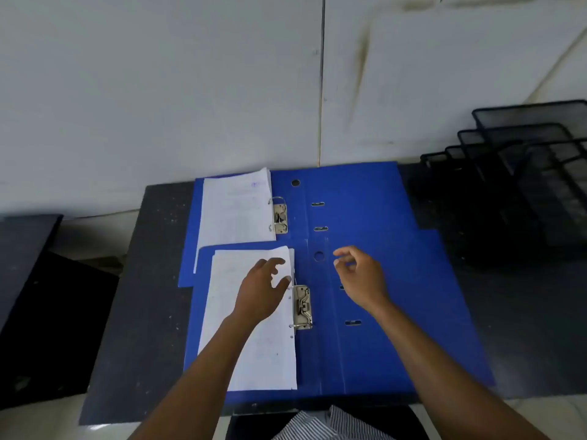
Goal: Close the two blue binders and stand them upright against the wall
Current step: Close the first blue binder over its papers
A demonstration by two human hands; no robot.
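Two blue binders lie open and flat on a dark table. The near binder (397,328) overlaps the far binder (355,198), which reaches back to the white wall (158,90). Each holds a stack of white paper on its left half beside a metal lever clip: near clip (302,308), far clip (280,217). My left hand (262,289) rests with spread fingers on the near binder's paper stack (254,344), close to the clip. Just above the near binder's spine and right cover hovers my right hand (360,276), fingers loosely curled, holding nothing.
Black mesh paper trays (521,173) stand at the right against the wall. The dark table (149,296) ends at the left, where a black case or chair (38,296) sits lower down. A striped shirt (320,427) shows at the bottom edge.
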